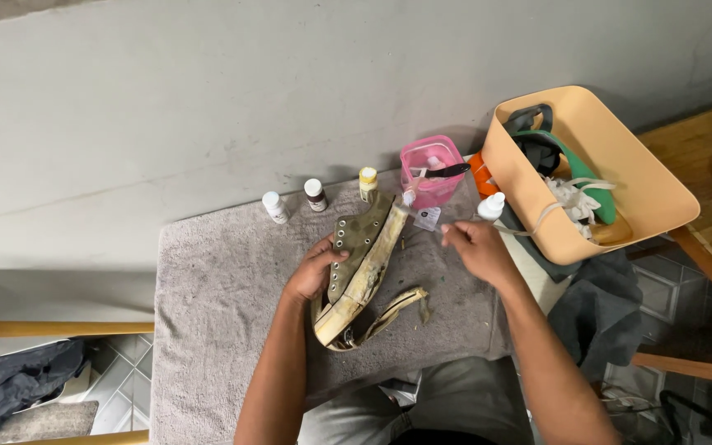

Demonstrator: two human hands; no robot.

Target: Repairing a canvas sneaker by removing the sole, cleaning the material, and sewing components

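At the far left, low in the view, a dark cloth (14,383) lies on the tiled floor, well apart from your work. In front of you a grey towel (224,305) covers the work surface. Along its far edge three small bottles stand upright in a row: a white bottle (274,207), then a bottle with a dark label (316,195), then a bottle with a yellow cap (367,184). Your left hand (315,272) is closed on the side of an olive green shoe (360,268), with the fingers curled over the edge where the metal eyelets are. The shoe rests on the middle of the towel, turned on its side, and its pale, dirty sole strip (389,311) hangs loose from the near end and curls on the towel to the right. Far behind the toe of the shoe stands a pink cup (432,171) with a brush (437,175) in it. Your right hand (475,247) is just right of the shoe and does not touch it; the fingers are pinched narrow, and I cannot tell if they hold something small. Just beyond this hand stands a white squeeze bottle (491,207). At the right, an orange tub (653,194) leans tilted, with white laces (569,198) and green and dark things inside. Below the tub lies a dark grey cloth (599,309).
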